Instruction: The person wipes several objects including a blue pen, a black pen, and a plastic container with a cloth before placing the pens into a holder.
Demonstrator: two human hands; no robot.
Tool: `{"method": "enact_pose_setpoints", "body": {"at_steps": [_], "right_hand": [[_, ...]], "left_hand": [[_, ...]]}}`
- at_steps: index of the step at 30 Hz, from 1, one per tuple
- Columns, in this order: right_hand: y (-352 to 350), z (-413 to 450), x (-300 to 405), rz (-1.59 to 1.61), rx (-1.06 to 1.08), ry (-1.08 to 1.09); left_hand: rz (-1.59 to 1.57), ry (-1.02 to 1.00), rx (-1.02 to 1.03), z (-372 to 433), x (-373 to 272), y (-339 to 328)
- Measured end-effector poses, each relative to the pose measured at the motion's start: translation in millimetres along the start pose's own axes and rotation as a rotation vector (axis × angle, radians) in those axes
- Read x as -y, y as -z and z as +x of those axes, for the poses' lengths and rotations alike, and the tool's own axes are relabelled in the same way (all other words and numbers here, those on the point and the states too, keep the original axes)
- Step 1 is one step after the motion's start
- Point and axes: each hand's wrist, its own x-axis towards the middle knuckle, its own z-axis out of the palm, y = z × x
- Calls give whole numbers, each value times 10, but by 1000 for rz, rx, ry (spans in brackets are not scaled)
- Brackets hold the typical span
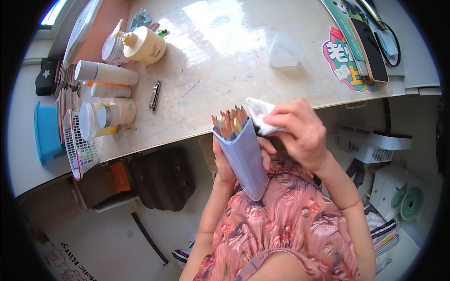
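Observation:
My left hand [225,163] is wrapped around a tall blue-grey pencil holder [240,158], tilted above my lap, with its fingers showing on both sides. Many coloured pencils [230,121] stand packed in it, tips up, above its rim. Between the thumb and fingers of my right hand [299,131] is a crumpled white cloth or tissue [259,114], close to the holder's upper right edge. A small clear plastic container [285,52] is on the desk beyond.
The desk [211,87] has its front edge just beyond my hands. At left are a nail clipper [154,95], a pump bottle [146,45], several jars and bottles, and a white mesh basket [79,147]. A phone [369,49] lies on books at right.

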Motion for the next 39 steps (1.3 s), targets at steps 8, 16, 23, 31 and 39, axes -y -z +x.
{"method": "enact_pose_setpoints", "body": {"at_steps": [8, 16, 23, 31, 39], "right_hand": [[-97, 107, 192, 368, 10, 50], [117, -139, 282, 28, 280, 394], [1, 343, 245, -193, 5, 360], [-104, -134, 372, -49, 249, 542], [846, 130, -51, 119, 299, -207]], "left_hand": [[279, -62, -344, 151, -57, -282], [238, -75, -437, 248, -128, -218], [263, 91, -334, 208, -139, -393], [221, -215, -401, 363, -370, -364], [189, -278, -344, 381, -614, -279]]}}
